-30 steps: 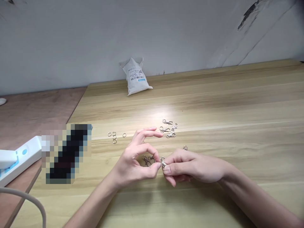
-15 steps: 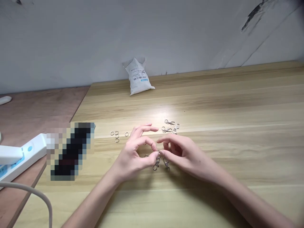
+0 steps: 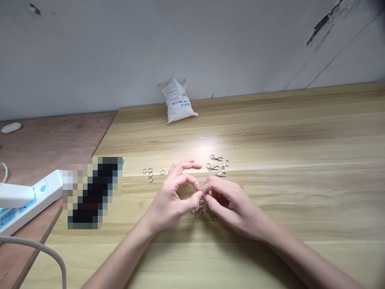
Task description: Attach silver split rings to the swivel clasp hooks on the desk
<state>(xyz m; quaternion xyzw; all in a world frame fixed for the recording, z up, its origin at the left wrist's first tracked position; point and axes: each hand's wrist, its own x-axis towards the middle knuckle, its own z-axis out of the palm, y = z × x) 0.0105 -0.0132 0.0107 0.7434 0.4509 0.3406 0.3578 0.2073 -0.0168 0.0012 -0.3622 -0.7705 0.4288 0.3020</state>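
Both hands on one small metal split ring [image 3: 204,192], near-centre, just above the counter [image 3: 285,160]. Left hand [image 3: 167,199] pinches it thumb to index, other fingers fanned out. Right hand [image 3: 233,199] grips the same ring at thumb and index, rest curled under.

Metal parts: shiny, silver. Swivel snap hook [image 3: 199,211] right below the pinch, long oval loop. Far side of the hands: four assembled clasps [image 3: 214,167], each hook with a round ring on it. Left of those: loose rings [image 3: 150,175], thin, round, four bunched plus one off to the right.

Counter is pale yellow wood-grain, smooth, glare patch mid-far. White plastic pouch [image 3: 179,105], crinkled, printed label and barcode, at the far edge by the wall [image 3: 105,56]. Wall grey, chipped and cracked far right. Reddish-brown surface [image 3: 72,134] on the left with a white power strip [image 3: 48,192]; grey cable [image 3: 45,249] near left, cut off by the frame.

Hard to read: dark object [image 3: 94,192] pixelated out. More metal bits half hidden around both hands. Fingertips cover part of the ring; can't tell if the hook hangs from it. Pouch print illegible.
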